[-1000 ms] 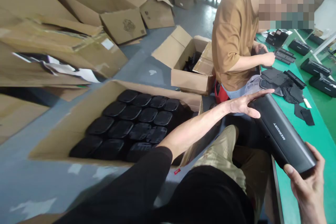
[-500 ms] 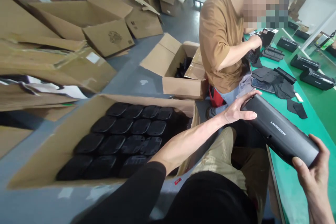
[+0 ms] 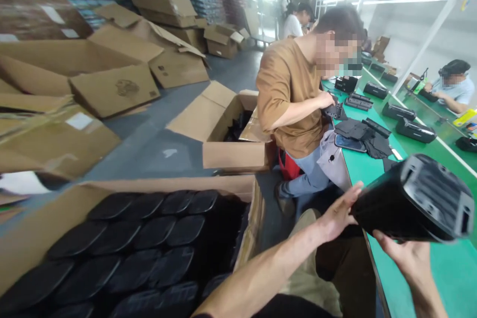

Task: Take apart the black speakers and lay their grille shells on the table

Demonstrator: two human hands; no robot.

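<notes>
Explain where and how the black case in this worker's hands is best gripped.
Grip the case by its smooth body, probably left hand from the left, right hand from below. The end facing the camera is uneven and slotted, offering less flat surface; held tilted, the case likely needs support underneath.

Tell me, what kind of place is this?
Probably a factory or assembly workshop: similar black housings sit along a long green worktable, and a big cardboard box holds rows of black parts.

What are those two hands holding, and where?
A black casing: the left hand is against its end at picture left; the right hand is at its underside, its exact hold partly hidden.
</notes>
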